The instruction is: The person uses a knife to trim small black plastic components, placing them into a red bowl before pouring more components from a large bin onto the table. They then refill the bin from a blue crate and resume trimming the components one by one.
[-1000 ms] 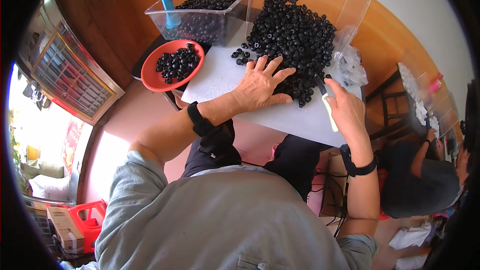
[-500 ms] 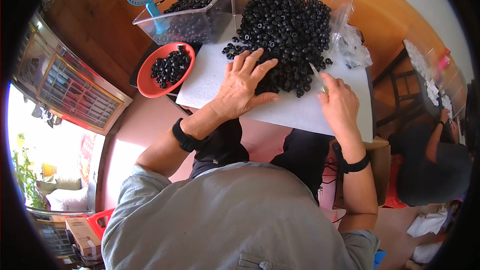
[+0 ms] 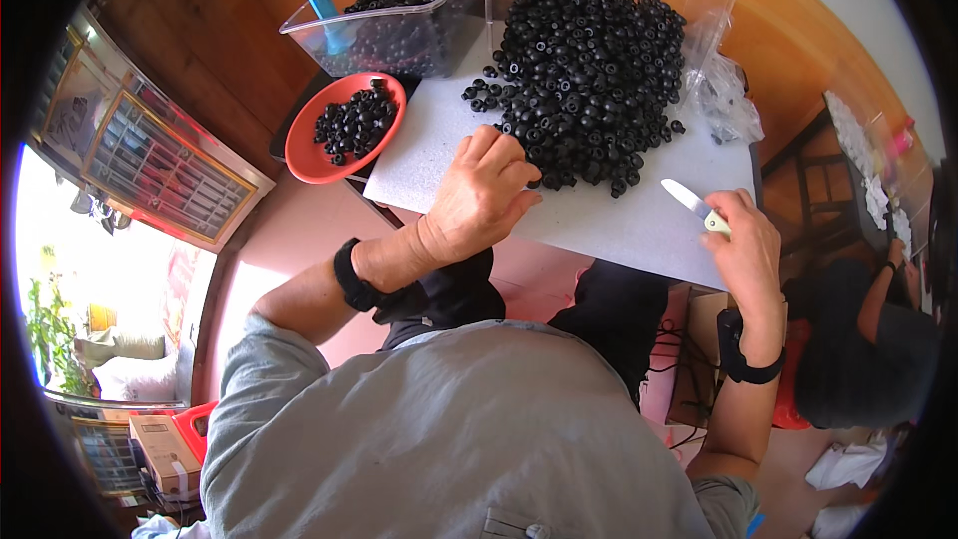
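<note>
A large heap of small round black parts with holes (image 3: 597,70) lies on a pale grey board (image 3: 439,130). At the heap's near left edge, my left hand (image 3: 484,185) has its fingers curled in, with a black part showing between forefinger and thumb. My right hand (image 3: 746,245) holds a small knife (image 3: 689,202) with a whitish blade and a pale green handle. Its blade points up and left, over the board and apart from the heap. On the left, an orange-red bowl (image 3: 299,145) holds more black pieces.
Behind the bowl stands a clear plastic bin (image 3: 449,25) of black parts, with a blue fan (image 3: 321,2) at its side. A crumpled clear bag (image 3: 723,105) lies right of the heap. Farther right, another person (image 3: 863,349) sits by a dark-framed table.
My right hand has drawn the knife away from the heap, toward the right and nearer me. My left hand's spread fingers have curled in at the heap's near edge.
</note>
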`<state>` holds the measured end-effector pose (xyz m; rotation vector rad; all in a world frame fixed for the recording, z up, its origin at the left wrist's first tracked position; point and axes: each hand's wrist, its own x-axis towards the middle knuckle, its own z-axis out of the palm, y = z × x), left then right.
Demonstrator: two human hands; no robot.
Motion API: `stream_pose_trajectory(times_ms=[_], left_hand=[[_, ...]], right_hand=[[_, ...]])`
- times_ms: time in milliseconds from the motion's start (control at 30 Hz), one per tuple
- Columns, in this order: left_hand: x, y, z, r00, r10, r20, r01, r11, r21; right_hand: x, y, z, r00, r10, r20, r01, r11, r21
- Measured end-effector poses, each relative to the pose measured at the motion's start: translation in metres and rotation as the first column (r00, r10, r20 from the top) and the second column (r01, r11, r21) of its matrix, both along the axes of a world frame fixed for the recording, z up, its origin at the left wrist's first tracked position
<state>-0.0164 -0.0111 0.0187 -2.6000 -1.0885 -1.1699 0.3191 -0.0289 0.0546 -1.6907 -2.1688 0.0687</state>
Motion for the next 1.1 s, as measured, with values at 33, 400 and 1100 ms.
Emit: stream_pose_trajectory(times_ms=[33,400,1100], left_hand=[[0.001,0.003,0.001,1.000,0.000,0.001,0.000,1.000,0.001],[0.006,0.004,-0.006,0.956,0.198,-0.216,-0.184,0.979,0.083],[-0.007,-0.001,-0.012,0.991,0.121,0.048,-0.115,0.987,-0.112]], right_hand=[[0.000,-0.001,0.000,1.000,0.000,0.001,0.000,1.000,0.001],[-0.042,-0.002,-0.025,0.795,0.142,-0.590,-0.196,0.980,-0.028],[-0.115,0.008,-0.032,0.954,0.294,0.059,-0.293,0.869,0.399]])
